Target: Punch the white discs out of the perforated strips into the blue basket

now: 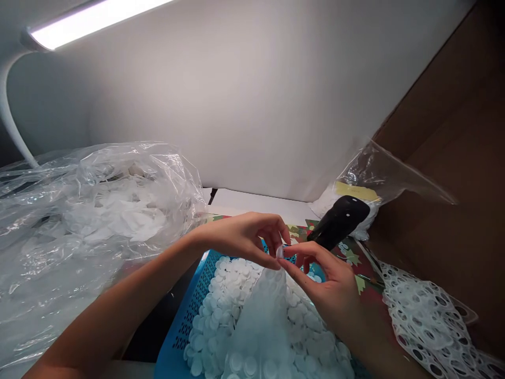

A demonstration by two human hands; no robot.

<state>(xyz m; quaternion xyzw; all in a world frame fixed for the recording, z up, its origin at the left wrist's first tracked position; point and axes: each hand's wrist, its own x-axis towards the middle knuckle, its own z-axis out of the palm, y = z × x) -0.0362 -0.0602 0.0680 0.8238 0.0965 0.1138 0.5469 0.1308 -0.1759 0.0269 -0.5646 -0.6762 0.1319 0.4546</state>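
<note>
Above a blue perforated basket (179,329), my two hands meet at a small white piece (280,251), pinched between the fingertips. Whether it is a loose disc or the tip of a sheet I cannot tell. My left hand (252,234) comes in from the left with thumb and fingers closed near it. From the right, my right hand (325,273) grips it between thumb and index finger. Just below the fingers hangs a translucent white sheet (264,316) with round shapes along its lower part. Many white discs (229,284) fill the basket under it.
A large clear plastic bag (130,205) of white pieces lies left. Behind my right hand stand a black object (339,218) and a clear bag (366,179) with a yellow label. Sheets with round holes (426,316) lie right, beside a brown cardboard wall (453,158). A lamp (98,21) hangs above.
</note>
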